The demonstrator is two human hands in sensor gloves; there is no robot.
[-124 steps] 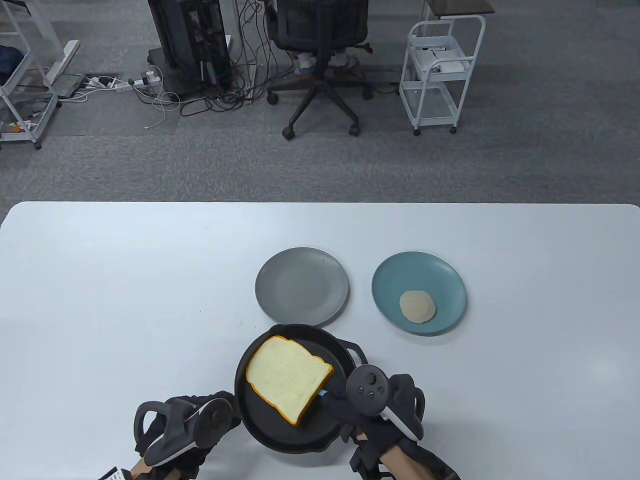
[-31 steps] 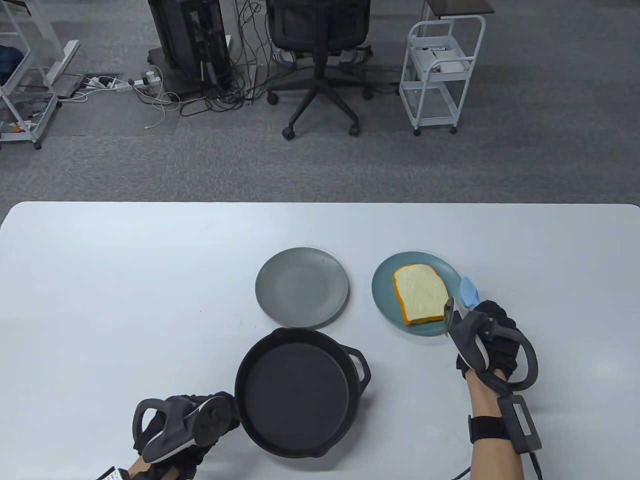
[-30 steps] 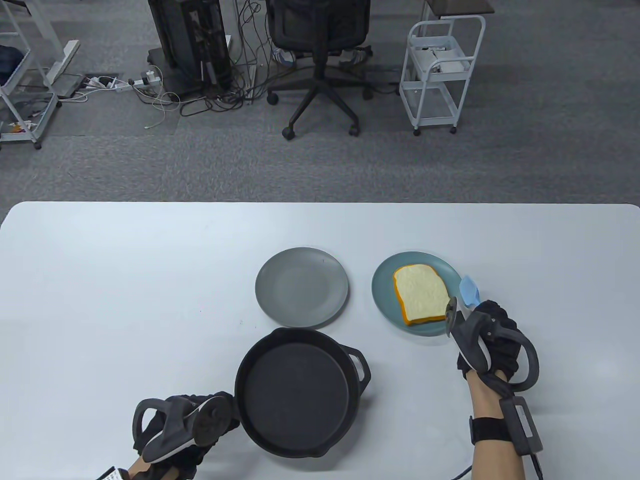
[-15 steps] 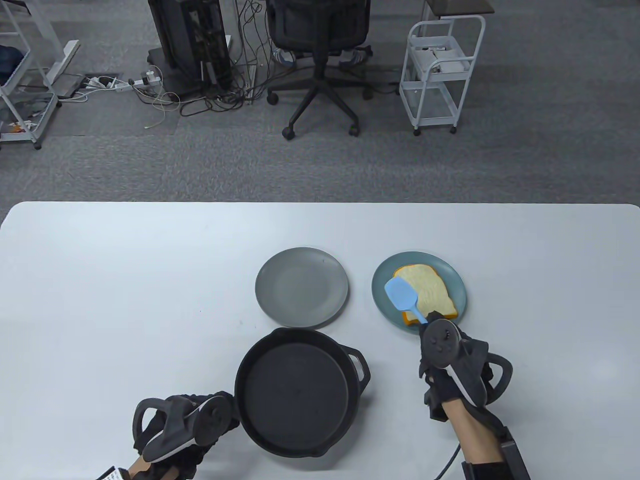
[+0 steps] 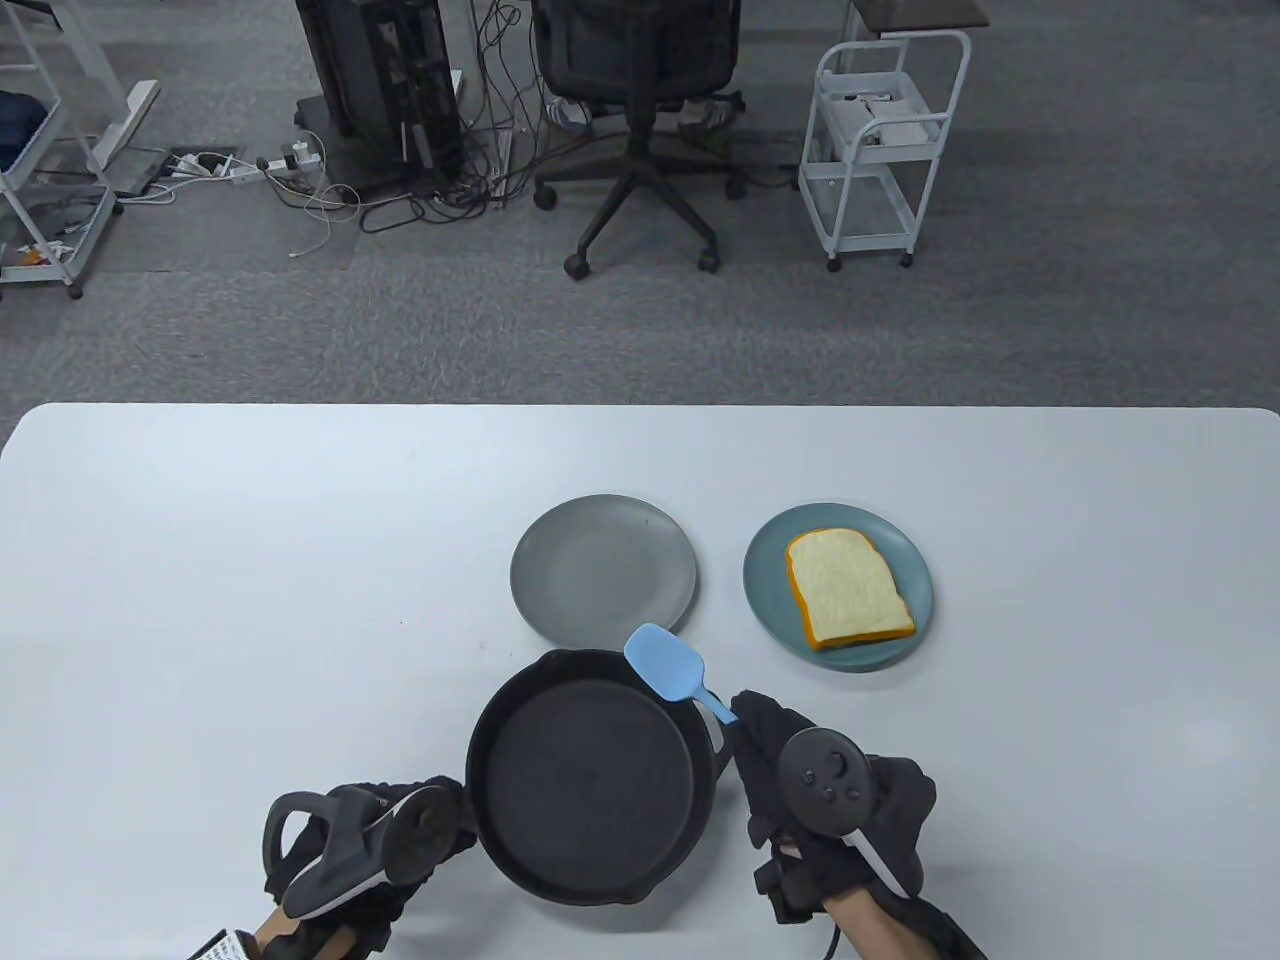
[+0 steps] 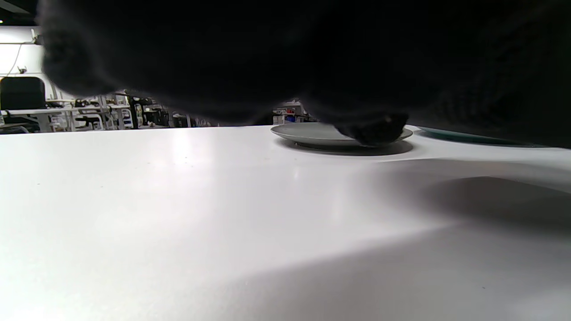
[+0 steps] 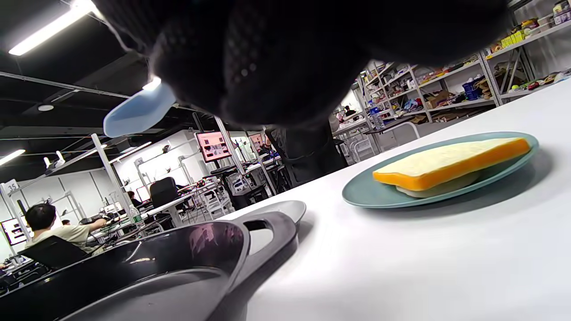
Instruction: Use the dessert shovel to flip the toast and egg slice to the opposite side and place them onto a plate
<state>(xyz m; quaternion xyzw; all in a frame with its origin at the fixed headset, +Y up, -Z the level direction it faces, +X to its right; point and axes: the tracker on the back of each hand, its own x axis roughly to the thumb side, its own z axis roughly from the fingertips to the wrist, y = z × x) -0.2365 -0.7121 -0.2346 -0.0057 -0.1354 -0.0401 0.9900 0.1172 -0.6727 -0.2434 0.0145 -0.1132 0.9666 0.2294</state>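
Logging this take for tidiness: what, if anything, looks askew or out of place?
Only the toast: it rests tilted on the egg slice beneath it in the teal plate, one corner near the rim. Nothing looks spilled or damaged.

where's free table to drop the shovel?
Bare table left of the grey plate, the strip behind both plates, and right of the teal plate with the toast. Crowded: near centre, where pan, left hand and right hand holding the shovel sit close.
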